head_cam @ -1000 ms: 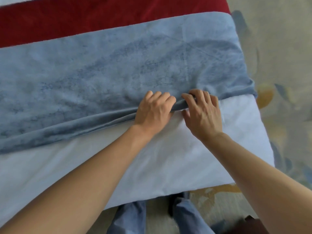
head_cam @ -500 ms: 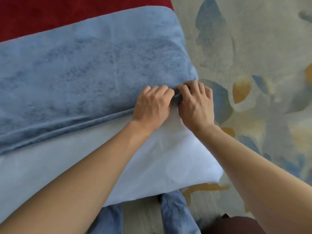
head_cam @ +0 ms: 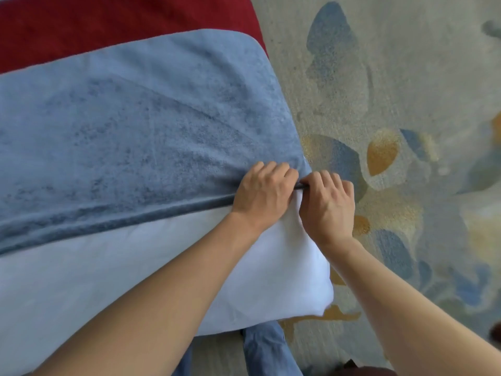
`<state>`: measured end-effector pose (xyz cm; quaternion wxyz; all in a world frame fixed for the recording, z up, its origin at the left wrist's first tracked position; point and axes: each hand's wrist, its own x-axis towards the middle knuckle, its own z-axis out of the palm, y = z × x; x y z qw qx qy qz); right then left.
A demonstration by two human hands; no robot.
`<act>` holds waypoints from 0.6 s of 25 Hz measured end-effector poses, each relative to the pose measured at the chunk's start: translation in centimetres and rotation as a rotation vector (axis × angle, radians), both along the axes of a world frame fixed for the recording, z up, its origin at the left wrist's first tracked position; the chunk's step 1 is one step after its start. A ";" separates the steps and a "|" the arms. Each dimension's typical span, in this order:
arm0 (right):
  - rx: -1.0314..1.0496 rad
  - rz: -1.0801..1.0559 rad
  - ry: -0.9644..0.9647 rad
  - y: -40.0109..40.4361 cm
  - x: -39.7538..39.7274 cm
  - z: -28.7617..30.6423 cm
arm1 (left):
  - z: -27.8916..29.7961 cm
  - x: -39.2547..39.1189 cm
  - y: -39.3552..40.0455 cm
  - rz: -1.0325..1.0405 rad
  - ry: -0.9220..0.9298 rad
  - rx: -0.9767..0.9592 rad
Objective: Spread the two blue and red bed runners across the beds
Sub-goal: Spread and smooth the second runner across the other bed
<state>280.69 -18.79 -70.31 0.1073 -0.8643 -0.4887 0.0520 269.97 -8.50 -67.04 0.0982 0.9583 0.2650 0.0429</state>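
The blue runner (head_cam: pixel 130 137) lies flat across the white bed (head_cam: pixel 113 280), reaching its right side. Behind it, the red runner (head_cam: pixel 113 25) lies across the bed too, partly overlapped by the blue one. My left hand (head_cam: pixel 264 194) grips the near hem of the blue runner at the bed's right edge, fingers curled over the fold. Right beside it, my right hand (head_cam: pixel 329 206) holds the same hem at its corner, fingers curled; the corner itself is hidden under both hands.
A patterned carpet (head_cam: pixel 393 104) in beige, blue and yellow covers the floor right of the bed. My legs in blue jeans (head_cam: pixel 267 348) stand at the bed's near edge. A dark object (head_cam: pixel 496 331) shows at the lower right border.
Both hands have slid right along the blue runner's near hem and come together at the bed's right edge. The view has swung right, showing more carpet.
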 end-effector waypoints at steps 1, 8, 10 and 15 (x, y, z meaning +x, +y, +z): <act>-0.031 0.016 0.015 -0.4 -0.4 0.0 | 0.0 -0.3 -0.3 -0.003 0.016 -0.013; 0.120 0.099 0.083 3.9 -3.3 3.8 | 1.1 -5.3 0.9 0.097 -0.033 -0.142; 0.146 0.179 0.110 7.1 -6.5 5.1 | 1.6 -9.8 3.5 0.194 -0.050 -0.137; 0.137 0.408 0.246 15.9 -21.0 6.0 | 1.0 -22.9 10.6 0.355 0.262 -0.089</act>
